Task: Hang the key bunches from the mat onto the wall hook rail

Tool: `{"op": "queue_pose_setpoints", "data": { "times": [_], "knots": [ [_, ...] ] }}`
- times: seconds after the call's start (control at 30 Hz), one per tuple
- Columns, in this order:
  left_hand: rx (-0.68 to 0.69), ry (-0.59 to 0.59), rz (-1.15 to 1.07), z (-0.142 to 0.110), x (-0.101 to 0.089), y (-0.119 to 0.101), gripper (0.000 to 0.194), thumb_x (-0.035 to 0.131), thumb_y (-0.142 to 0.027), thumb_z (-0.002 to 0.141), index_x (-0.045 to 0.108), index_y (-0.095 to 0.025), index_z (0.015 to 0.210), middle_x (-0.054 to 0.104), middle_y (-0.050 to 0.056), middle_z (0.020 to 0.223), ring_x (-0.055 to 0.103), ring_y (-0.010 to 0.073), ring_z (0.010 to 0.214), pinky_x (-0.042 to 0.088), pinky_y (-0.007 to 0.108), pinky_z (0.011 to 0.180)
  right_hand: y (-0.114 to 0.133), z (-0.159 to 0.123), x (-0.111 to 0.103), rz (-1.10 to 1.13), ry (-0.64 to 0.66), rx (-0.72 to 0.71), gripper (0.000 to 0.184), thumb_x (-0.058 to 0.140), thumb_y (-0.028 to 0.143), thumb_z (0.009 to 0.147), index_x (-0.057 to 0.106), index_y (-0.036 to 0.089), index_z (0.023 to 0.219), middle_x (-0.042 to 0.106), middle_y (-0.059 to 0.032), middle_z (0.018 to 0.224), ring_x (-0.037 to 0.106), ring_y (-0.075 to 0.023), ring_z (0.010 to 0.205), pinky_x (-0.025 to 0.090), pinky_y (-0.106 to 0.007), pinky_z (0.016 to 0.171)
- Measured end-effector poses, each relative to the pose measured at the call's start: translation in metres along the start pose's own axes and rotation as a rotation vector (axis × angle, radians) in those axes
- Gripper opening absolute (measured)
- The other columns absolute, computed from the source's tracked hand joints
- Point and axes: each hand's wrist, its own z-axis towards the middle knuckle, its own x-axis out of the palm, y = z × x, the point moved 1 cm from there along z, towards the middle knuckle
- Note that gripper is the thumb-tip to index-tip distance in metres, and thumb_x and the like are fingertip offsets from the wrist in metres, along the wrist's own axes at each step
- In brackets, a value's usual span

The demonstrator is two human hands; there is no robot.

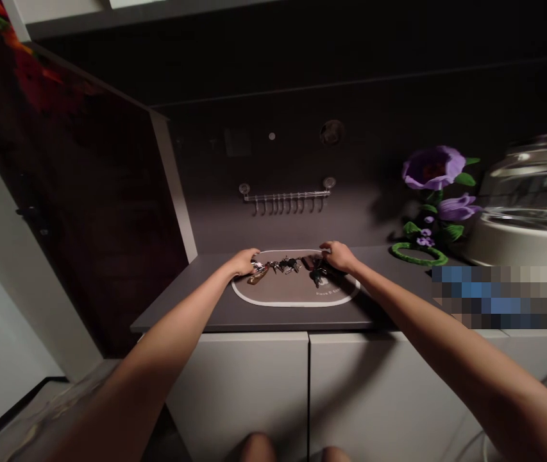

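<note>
On the oval brown mat [277, 293] with its pale rim lies a row of keys and key rings [288, 264]. My left hand [243, 262] rests at the row's left end, its thumb and fingers apart beside some shiny keys. Just below it is a tan strap-like piece [258, 276]. At the mat's right side my right hand [340, 256] is bent over the edge, fingers spread towards a dark key bunch [319, 274]. Its lower fingers are partly hidden. I see neither hand lifting anything.
A clear hook rail [287, 196] is fixed to the back wall. To the right on the grey counter [172, 292] stand a purple knitted flower [434, 168] with a green ring base and a white appliance [528, 237] with a transparent top. A blurred patch covers items before them.
</note>
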Motion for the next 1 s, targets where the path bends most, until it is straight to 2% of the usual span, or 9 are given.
{"op": "queue_pose_setpoints", "data": {
  "times": [0.13,0.2,0.33,0.37,0.43,0.5,0.6,0.77,1.0],
  "knots": [
    [-0.045,0.122,-0.115,-0.012,-0.003,-0.022,0.03,0.06,0.008,0.055,0.063,-0.017,0.071,0.064,0.004,0.073,0.061,0.0153,0.073,0.044,0.019,0.067,0.025,-0.009,-0.012,0.072,-0.03,-0.209,0.021,0.055,0.01,0.068,0.067,0.016,0.085,0.064,-0.0109,0.098,0.057,-0.0207,0.092,0.038,-0.03,0.087],
    [-0.078,0.206,-0.193,-0.019,-0.003,-0.037,0.023,0.061,0.004,0.06,0.062,-0.017,0.071,0.065,0.005,0.074,0.061,0.0154,0.072,0.045,0.021,0.066,0.045,-0.015,-0.019,0.17,0.055,-0.32,0.017,0.06,0.011,0.066,0.068,0.018,0.079,0.065,-0.0072,0.092,0.056,-0.0191,0.089,0.039,-0.028,0.085],
    [-0.133,0.421,-0.212,-0.036,0.003,-0.062,0.006,0.064,-0.013,0.07,0.058,-0.014,0.067,0.062,0.006,0.064,0.059,0.0148,0.061,0.045,0.026,0.062,0.085,-0.035,-0.027,0.489,0.597,-0.308,0.019,0.065,0.034,0.068,0.066,0.016,0.076,0.064,-0.0041,0.069,0.053,-0.0138,0.062,0.042,-0.025,0.061],
    [-0.138,0.437,-0.265,-0.04,0.005,-0.064,0.015,0.063,-0.019,0.072,0.055,-0.014,0.062,0.058,0.005,0.057,0.057,0.0138,0.056,0.045,0.026,0.059,0.092,-0.04,-0.026,0.575,0.725,-0.296,0.029,0.062,0.043,0.07,0.065,0.014,0.073,0.063,-0.0049,0.068,0.053,-0.0131,0.06,0.041,-0.024,0.059],
    [-0.153,0.435,-0.394,-0.047,0.01,-0.063,0.036,0.059,-0.036,0.075,0.043,-0.016,0.05,0.044,0.0,0.042,0.047,0.0102,0.042,0.041,0.025,0.049,0.102,-0.047,-0.021,0.791,0.837,-0.253,0.052,0.047,0.061,0.074,0.059,0.013,0.059,0.057,-0.0047,0.055,0.049,-0.0111,0.052,0.039,-0.023,0.053],
    [-0.175,0.408,-0.503,-0.052,0.015,-0.053,0.051,0.051,-0.054,0.074,0.031,-0.018,0.044,0.028,-0.004,0.034,0.034,0.0071,0.032,0.032,0.022,0.038,0.103,-0.051,-0.011,0.989,0.845,-0.187,0.068,0.024,0.074,0.074,0.044,0.016,0.044,0.041,-0.0008,0.04,0.037,-0.0082,0.04,0.033,-0.021,0.044],
    [-0.204,0.39,-0.589,-0.056,0.02,-0.026,0.06,0.038,-0.069,0.07,0.022,-0.02,0.041,0.02,-0.004,0.032,0.024,0.0055,0.028,0.02,0.02,0.032,0.095,-0.057,0.009,1.161,0.791,-0.038,0.068,0.006,0.078,0.071,0.026,0.02,0.04,0.022,0.004,0.034,0.02,-0.006,0.034,0.02,-0.02,0.036],
    [-0.254,0.378,-0.623,-0.058,0.021,0.01,0.063,0.03,-0.074,0.069,0.018,-0.02,0.04,0.017,-0.004,0.031,0.02,0.0048,0.027,0.013,0.019,0.03,0.081,-0.068,0.028,1.266,0.735,0.063,0.064,-0.003,0.078,0.068,0.016,0.022,0.044,0.014,0.0059,0.035,0.012,-0.0063,0.034,0.016,-0.02,0.035],
    [-0.2,0.421,-0.619,-0.055,0.019,0.017,0.063,0.03,-0.074,0.07,0.019,-0.021,0.039,0.017,-0.004,0.03,0.019,0.0047,0.027,0.011,0.019,0.031,0.081,-0.069,0.029,1.312,0.727,0.077,0.063,0.002,0.078,0.07,0.016,0.022,0.044,0.016,0.0054,0.035,0.014,-0.0064,0.033,0.015,-0.02,0.035]
  ]
}}
